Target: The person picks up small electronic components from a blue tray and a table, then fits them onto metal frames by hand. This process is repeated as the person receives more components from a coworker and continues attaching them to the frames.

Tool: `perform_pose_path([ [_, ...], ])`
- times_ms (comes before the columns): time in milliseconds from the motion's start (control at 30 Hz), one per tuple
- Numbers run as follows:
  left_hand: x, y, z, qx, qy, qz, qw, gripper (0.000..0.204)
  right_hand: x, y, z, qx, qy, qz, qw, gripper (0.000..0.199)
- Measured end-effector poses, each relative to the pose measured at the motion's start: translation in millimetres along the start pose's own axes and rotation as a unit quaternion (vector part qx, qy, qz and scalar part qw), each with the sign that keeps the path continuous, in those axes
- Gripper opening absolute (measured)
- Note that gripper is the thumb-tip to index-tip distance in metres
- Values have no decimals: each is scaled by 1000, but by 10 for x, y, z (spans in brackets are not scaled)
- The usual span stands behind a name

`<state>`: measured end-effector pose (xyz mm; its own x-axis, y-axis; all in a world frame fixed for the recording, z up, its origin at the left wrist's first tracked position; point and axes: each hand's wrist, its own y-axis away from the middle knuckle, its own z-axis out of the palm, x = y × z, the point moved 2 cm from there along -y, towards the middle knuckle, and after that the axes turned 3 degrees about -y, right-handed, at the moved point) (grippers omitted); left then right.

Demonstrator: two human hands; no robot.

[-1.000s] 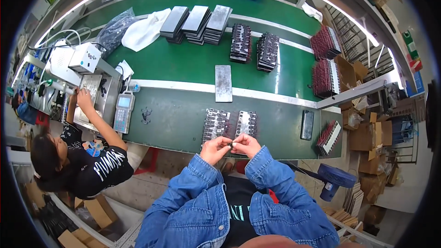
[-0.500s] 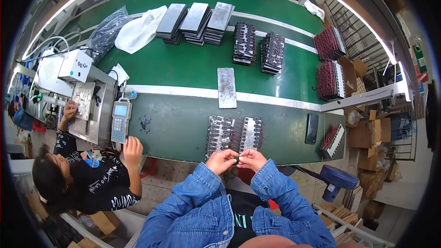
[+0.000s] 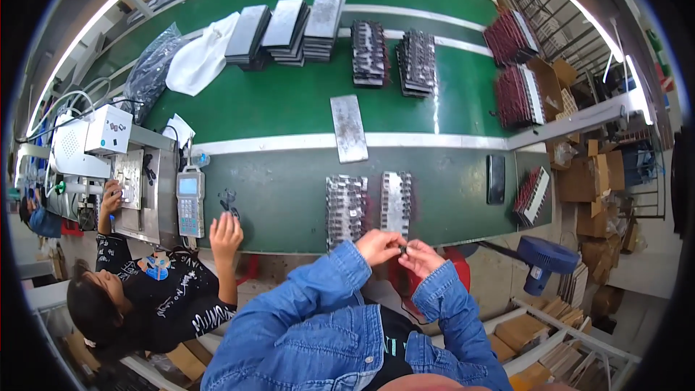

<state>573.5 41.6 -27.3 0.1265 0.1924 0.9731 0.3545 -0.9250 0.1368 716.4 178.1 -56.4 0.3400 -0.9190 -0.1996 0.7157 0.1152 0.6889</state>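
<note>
My left hand [image 3: 380, 247] and my right hand [image 3: 423, 258] meet just off the front edge of the workbench, fingertips pinched together. Between them is a small black part [image 3: 402, 250], too little to make out its kind. Right beyond my hands, two metal plates lined with small black pieces and dark red wires lie side by side: the left loaded plate [image 3: 346, 210] and the right loaded plate [image 3: 396, 206]. Farther back, a bare metal plate [image 3: 349, 129] rests slightly turned across the white rail.
Stacked bare plates [image 3: 286, 29] and loaded plates [image 3: 370, 54] stand on the green surface. A phone [image 3: 496, 179] lies at right, above a blue fan [image 3: 548, 264]. At left, a co-worker's hand [image 3: 226, 234] is near a handheld keypad device [image 3: 191, 203] and loose black pieces.
My joined hands have shifted right, toward the right loaded plate's near end, still pinching the small part. The view has turned a little. The co-worker's nearer hand has moved right, away from the keypad device.
</note>
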Motion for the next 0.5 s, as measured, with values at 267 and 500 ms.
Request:
perform_pose_path([
  [267,327,-65,361,7,-9,21,1000,21,48,560,210,113,218,-325,913,11],
  [500,719,270,1043,-53,-11,-8,998,23,362,1244,-282,53,81,-244,965,14],
])
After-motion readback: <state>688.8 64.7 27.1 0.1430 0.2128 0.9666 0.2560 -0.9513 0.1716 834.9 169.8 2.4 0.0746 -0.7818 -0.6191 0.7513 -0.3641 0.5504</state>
